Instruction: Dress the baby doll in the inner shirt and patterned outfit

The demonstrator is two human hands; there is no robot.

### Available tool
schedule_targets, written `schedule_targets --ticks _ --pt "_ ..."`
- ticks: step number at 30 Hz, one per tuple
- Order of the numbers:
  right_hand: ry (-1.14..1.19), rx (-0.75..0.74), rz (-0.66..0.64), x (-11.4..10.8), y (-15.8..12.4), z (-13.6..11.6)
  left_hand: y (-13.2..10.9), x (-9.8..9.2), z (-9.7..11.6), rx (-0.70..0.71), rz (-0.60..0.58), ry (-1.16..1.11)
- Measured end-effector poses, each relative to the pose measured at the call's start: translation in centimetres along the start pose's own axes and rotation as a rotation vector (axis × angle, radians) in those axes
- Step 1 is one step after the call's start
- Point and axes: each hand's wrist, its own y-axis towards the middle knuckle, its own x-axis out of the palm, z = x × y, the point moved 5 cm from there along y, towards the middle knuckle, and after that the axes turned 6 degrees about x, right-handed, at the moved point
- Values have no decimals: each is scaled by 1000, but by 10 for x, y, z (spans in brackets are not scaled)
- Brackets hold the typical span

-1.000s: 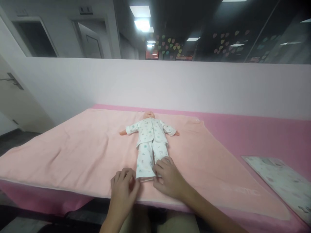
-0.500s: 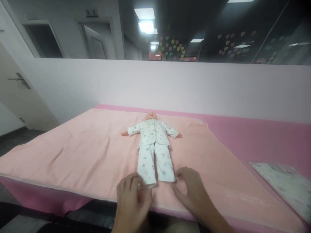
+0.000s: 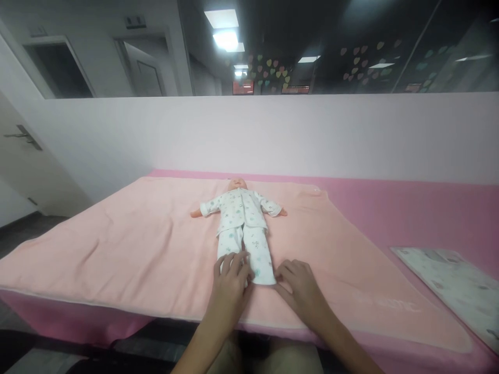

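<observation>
A baby doll [image 3: 237,184] lies on its back with arms spread, dressed in a white printed jacket [image 3: 241,210] and matching trousers [image 3: 259,257]. My left hand [image 3: 233,275] covers the lower part of the left-hand trouser leg. Its bent fingers close on the inner edge of the right-hand leg near the hem. At the outer corner of that same hem, my right hand [image 3: 298,280] pinches the cloth between thumb and fingers. The doll's feet do not show.
Beneath the doll a peach blanket [image 3: 128,244] spreads over a pink-covered table [image 3: 362,208]. A flat, pale printed package [image 3: 448,285] lies at the right. The white wall [image 3: 273,135] with a dark window stands behind, and a door [image 3: 31,156] is at far left.
My left hand has moved right and forward, from the left-hand trouser leg's outer hem to the inner edge of the other leg. My right hand stays at the outer hem corner.
</observation>
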Motion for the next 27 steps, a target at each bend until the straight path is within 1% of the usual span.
schedule_targets --ticks 4,8,10,14,16,18,20,23,25,27 --pt "17 6 -40 -14 0 -5 1 -13 4 18 -15 -84" --pt "12 26 20 -30 1 -15 3 -24 10 -12 -6 -149" --pt "-4 14 36 -32 1 -19 3 -24 10 -17 -15 -146" --pt "-31 4 6 -26 -7 -18 -5 -24 9 2 -78 -163" --pt "-37 16 4 -26 -12 -14 -10 -29 6 -3 -114 -219" --pt "-28 50 13 -30 -13 -8 -11 -37 -2 -40 -127 -302" --pt "-5 100 30 -37 -4 -4 -3 -46 -16 -94 -99 -370" --pt "32 134 51 -46 31 -4 21 -54 -43 -152 -21 -363" --pt "64 104 68 -45 60 -10 35 -54 -57 -150 6 -307" --pt "97 28 82 -39 84 -19 40 -47 -61 -89 -39 -263"
